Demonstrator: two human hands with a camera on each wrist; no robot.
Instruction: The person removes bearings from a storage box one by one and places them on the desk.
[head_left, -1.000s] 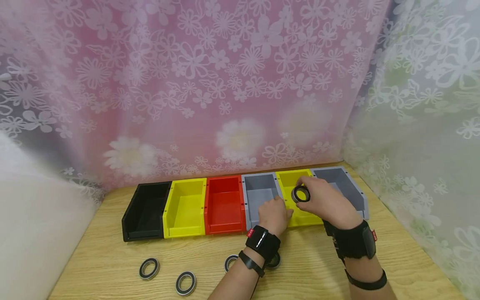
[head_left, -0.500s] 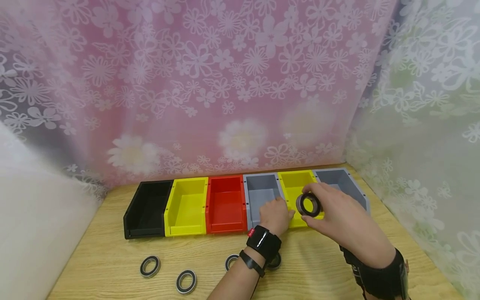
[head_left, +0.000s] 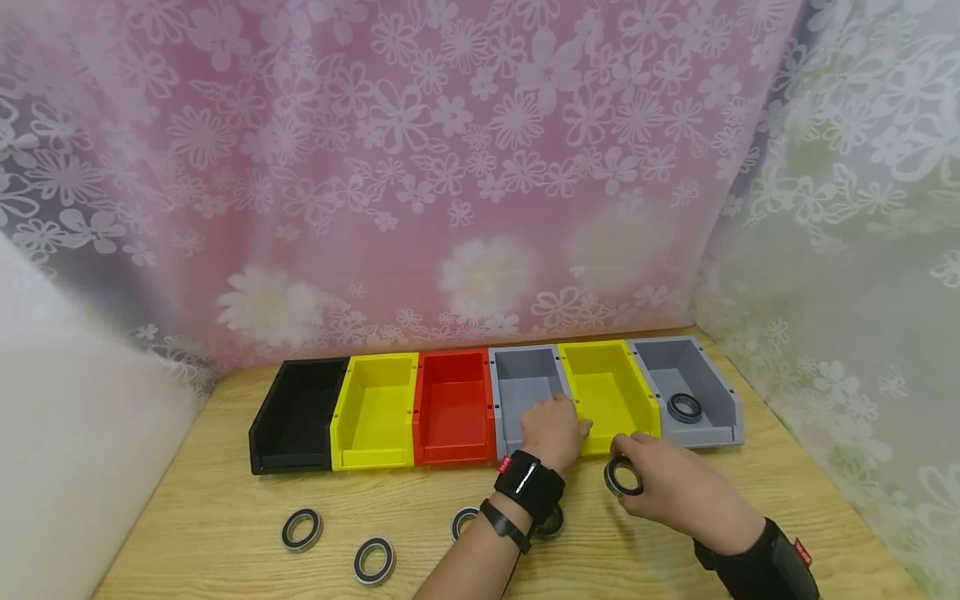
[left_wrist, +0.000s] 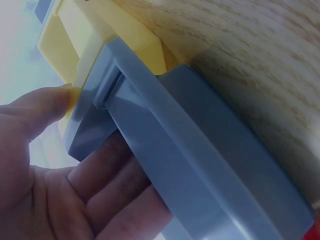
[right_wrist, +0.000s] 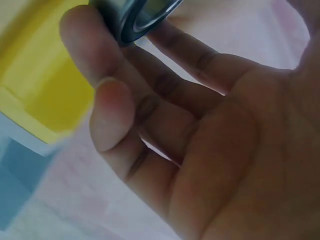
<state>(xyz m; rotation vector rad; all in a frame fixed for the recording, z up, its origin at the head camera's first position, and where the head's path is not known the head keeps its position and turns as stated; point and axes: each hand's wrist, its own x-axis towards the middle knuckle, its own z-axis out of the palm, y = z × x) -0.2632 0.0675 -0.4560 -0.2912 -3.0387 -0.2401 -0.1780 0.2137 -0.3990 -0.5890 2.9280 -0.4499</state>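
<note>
In the head view my right hand pinches a ball bearing between thumb and fingers, over the table just in front of the right yellow bin. The bearing also shows at the top of the right wrist view, against the fingertips. My left hand grips the side wall between the middle grey bin and that yellow bin. The left wrist view shows its thumb on the yellow edge and the fingers curled against the grey bin. Another bearing lies in the right grey bin.
A black bin, a left yellow bin and a red bin continue the row leftward. Bearings lie on the wooden table in front, two partly hidden by my left forearm. A floral curtain hangs behind.
My right hand has moved down and toward me with the bearing, from over the right yellow bin to in front of it. The right grey bin's bearing has come into view. The left hand stays.
</note>
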